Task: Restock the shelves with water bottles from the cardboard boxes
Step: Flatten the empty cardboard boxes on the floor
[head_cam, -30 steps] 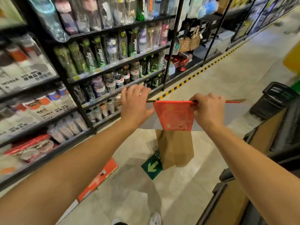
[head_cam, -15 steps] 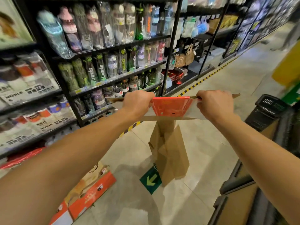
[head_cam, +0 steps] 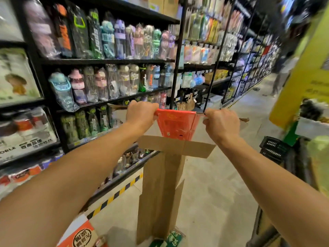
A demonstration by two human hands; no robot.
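I hold a flattened cardboard box (head_cam: 160, 189) up in front of me by its top edge; it has a red printed panel (head_cam: 176, 125) and plain brown flaps hanging down to the floor. My left hand (head_cam: 140, 114) grips the top edge left of the red panel. My right hand (head_cam: 220, 125) grips the same edge on the right. Water bottles (head_cam: 114, 82) in clear wrap fill the black shelves (head_cam: 106, 61) to my left, in several rows.
A red and white printed box (head_cam: 80, 236) lies on the floor at the lower left. A black basket (head_cam: 274, 148) and a brown cart edge (head_cam: 263, 229) stand at the right. A yellow-and-black line (head_cam: 114, 195) runs along the shelf base. A person (head_cam: 283, 73) stands far down the aisle.
Both hands have lifted the flattened box higher, and my view has tilted up along the shelves. The grips on the top edge are unchanged.
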